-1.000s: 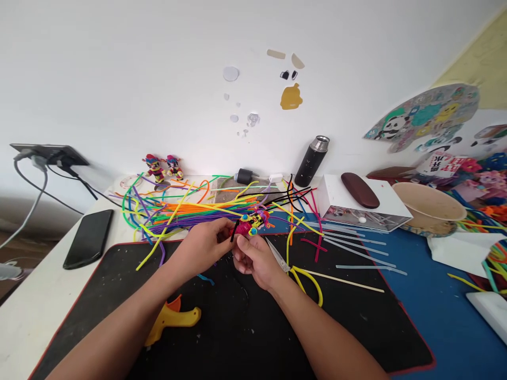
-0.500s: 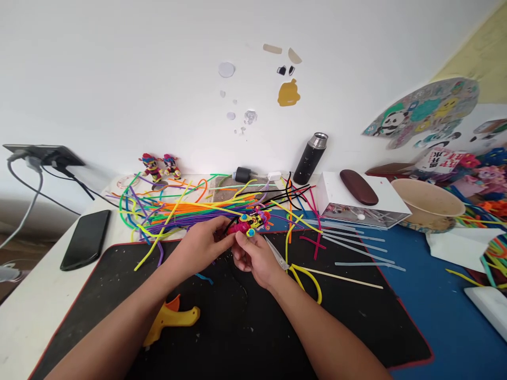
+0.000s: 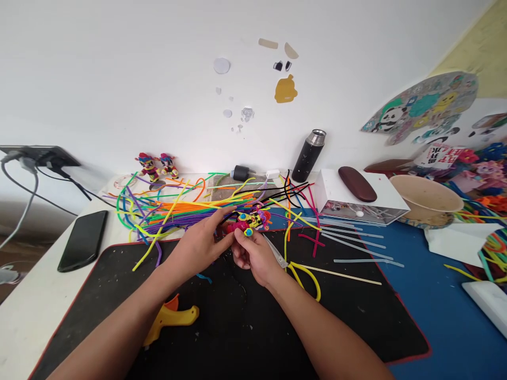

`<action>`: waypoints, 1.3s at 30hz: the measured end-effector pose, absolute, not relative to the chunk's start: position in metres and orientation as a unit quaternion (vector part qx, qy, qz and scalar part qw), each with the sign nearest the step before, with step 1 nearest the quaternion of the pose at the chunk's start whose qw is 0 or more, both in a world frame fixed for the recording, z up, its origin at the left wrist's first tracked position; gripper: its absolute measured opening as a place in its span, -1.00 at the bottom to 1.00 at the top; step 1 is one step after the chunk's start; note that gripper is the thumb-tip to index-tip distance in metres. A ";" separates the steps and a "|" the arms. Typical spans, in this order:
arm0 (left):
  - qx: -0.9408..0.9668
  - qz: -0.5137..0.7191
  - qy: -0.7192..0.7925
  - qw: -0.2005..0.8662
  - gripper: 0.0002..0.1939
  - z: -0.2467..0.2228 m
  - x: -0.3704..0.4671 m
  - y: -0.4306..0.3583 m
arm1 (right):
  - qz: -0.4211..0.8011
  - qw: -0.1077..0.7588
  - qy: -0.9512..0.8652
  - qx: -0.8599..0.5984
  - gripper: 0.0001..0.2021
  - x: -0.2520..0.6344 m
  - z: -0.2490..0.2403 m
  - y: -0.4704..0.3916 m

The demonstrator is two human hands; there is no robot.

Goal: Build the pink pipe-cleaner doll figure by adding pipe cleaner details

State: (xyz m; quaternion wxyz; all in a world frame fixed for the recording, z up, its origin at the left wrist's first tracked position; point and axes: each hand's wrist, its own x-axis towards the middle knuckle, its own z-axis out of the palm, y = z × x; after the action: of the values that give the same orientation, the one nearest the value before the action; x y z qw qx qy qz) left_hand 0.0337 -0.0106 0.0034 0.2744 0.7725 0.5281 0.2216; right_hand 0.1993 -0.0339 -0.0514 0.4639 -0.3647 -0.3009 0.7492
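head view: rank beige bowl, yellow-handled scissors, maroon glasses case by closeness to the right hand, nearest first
1. Yellow-handled scissors: just beside the right hand, on the mat.
2. Maroon glasses case: farther right, atop the white box.
3. Beige bowl: beyond that box, farthest right.

Around your one mat [image 3: 336, 327], you can count three dolls [image 3: 254, 220]: one above it and two beyond its far edge. On the mat you have one pair of scissors [image 3: 277, 254], one glue gun [image 3: 178, 316] and one wooden stick [image 3: 340, 275]. Left of it you have one phone [image 3: 83, 240] and one power strip [image 3: 39, 154]. Beyond it are one flask [image 3: 308, 158], one box [image 3: 390, 198], one glasses case [image 3: 357, 183] and one bowl [image 3: 428, 195]. At least five clear sticks [image 3: 356, 260] lie by the mat's right edge; the pipe cleaners [image 3: 202, 204], mostly past its far edge, are too tangled to count.
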 end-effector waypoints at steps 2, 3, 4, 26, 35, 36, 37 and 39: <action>0.782 0.243 0.515 0.252 -0.43 0.000 0.032 -0.010 | 0.749 0.465 -0.300 -0.364 -0.47 0.199 -0.051 -0.034; 0.788 0.254 0.506 0.242 -0.43 -0.001 0.032 -0.009 | 0.749 0.465 -0.302 -0.364 -0.46 0.199 -0.052 -0.034; 0.794 0.264 0.496 0.232 -0.43 -0.002 0.031 -0.009 | 0.749 0.463 -0.303 -0.364 -0.46 0.199 -0.052 -0.034; 0.827 0.261 0.435 0.241 -0.67 -0.001 0.027 -0.006 | 0.749 0.442 -0.314 -0.381 -0.38 0.201 -0.055 -0.032; 0.855 0.219 0.432 0.184 -0.64 -0.003 0.024 -0.008 | 0.762 0.423 -0.315 -0.377 -0.39 0.201 -0.057 -0.032; 0.857 0.222 0.429 0.178 -0.65 -0.004 0.024 -0.008 | 0.764 0.419 -0.316 -0.376 -0.38 0.202 -0.057 -0.032; 0.858 0.225 0.427 0.174 -0.66 -0.004 0.024 -0.007 | 0.766 0.415 -0.318 -0.374 -0.38 0.202 -0.057 -0.032; 0.857 0.233 0.426 0.172 -0.67 -0.004 0.024 -0.006 | 0.772 0.410 -0.318 -0.367 -0.37 0.203 -0.056 -0.032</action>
State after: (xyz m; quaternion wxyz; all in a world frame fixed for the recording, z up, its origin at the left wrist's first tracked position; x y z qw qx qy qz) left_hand 0.0240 -0.0065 -0.0042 0.1724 0.8570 0.4262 0.2329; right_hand 0.2026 -0.0323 -0.0558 0.4100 -0.3674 -0.3185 0.7717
